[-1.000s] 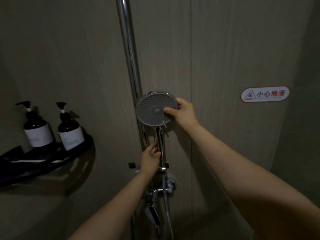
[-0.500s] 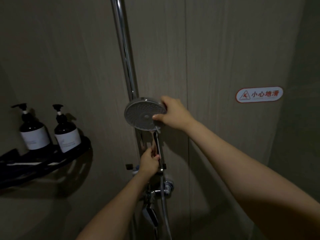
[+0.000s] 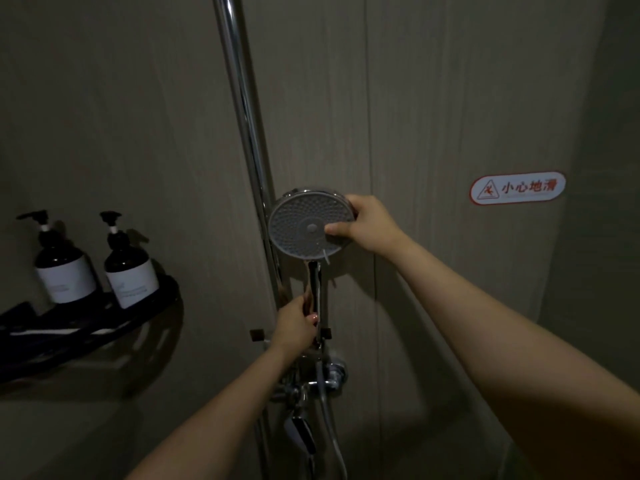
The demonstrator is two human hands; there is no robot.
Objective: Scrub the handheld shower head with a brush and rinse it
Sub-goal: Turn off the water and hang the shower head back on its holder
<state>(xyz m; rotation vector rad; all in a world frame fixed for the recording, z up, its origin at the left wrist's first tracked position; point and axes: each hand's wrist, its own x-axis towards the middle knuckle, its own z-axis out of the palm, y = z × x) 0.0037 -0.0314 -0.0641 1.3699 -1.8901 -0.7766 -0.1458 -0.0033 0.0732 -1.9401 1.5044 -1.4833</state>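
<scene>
The handheld shower head [image 3: 301,223] is a round grey disc with many nozzles, facing me in front of the chrome riser rail [image 3: 242,109]. Its chrome handle [image 3: 316,289] runs straight down into the holder on the rail. My right hand [image 3: 370,225] grips the disc's right rim, thumb pressed on the face. My left hand [image 3: 296,327] is wrapped around the lower part of the handle. No brush is in view.
Two dark pump bottles [image 3: 64,268] [image 3: 130,271] stand on a black corner shelf [image 3: 86,337] at the left. The mixer valve [image 3: 311,382] and hose [image 3: 329,427] sit below the handle. A red slip-warning sign [image 3: 517,188] is on the right wall.
The disc's face has tilted from angled downward half a second ago back toward me. Both hands keep the same grips on the rim and the handle.
</scene>
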